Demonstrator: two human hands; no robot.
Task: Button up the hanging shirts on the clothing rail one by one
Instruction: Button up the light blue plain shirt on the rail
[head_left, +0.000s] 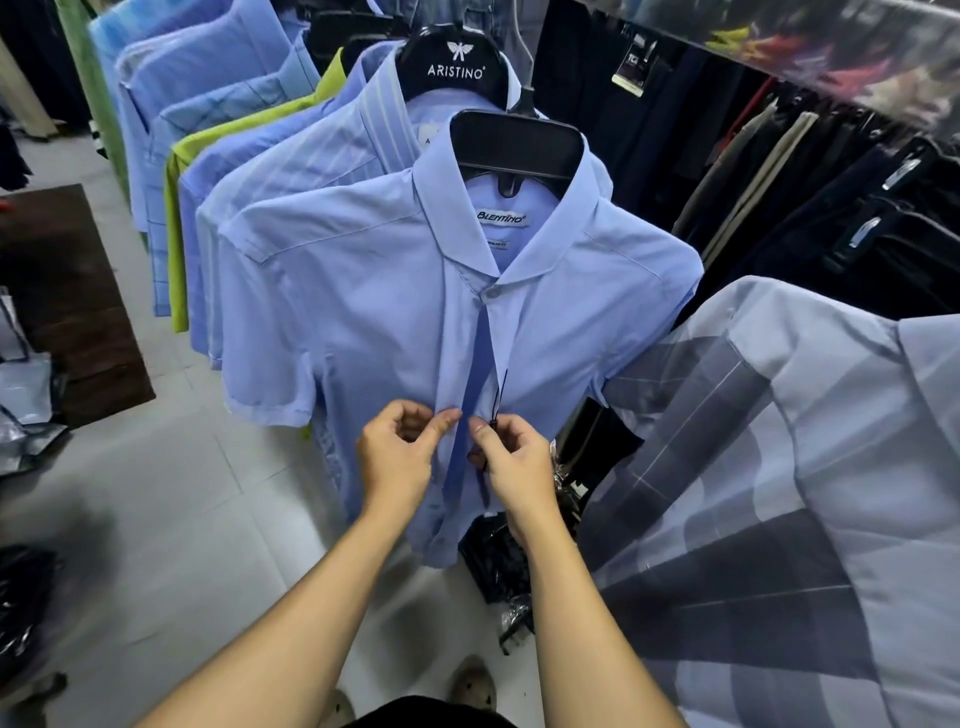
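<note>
Two hands at front of shirt, hung straight ahead on hanger, first in row. Pinched in left hand: left edge of placket. Pinched in right hand: right edge, beside black tag string. Collar button done; below it, open gap straight down to thumbs. Placket vertical, midway between hands, both equally near. Next, likely: bringing edges together here.
</note>
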